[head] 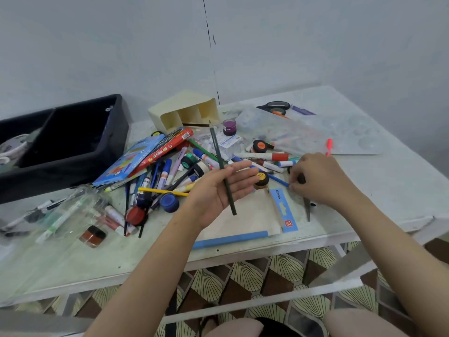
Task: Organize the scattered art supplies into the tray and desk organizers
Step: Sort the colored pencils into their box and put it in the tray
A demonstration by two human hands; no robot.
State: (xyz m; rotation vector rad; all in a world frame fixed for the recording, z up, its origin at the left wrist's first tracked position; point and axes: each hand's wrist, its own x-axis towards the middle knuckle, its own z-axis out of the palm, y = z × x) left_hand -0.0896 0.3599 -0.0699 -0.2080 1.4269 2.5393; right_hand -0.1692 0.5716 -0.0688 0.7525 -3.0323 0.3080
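Note:
My left hand [218, 188] is palm up over the middle of the table, thumb pinching a dark green pencil [217, 147] that stands tilted across the palm. My right hand [315, 177] is knuckles up to its right, fingertips pinching the end of a blue pencil [279, 180] lying on the table. A pile of markers, pens and small paint jars [170, 176] spreads between them and to the left. The black fabric tray [73, 154] sits at the far left. The cream desk organizer [187, 113] lies on its side at the back.
A clear plastic palette [340, 132] and scissors [274, 107] lie at the back right. Two flat pencil boxes [150, 154] lean by the tray. A clear jar [73, 212] lies tipped at the left. A blue-edged paper pad [243, 222] lies near the front edge.

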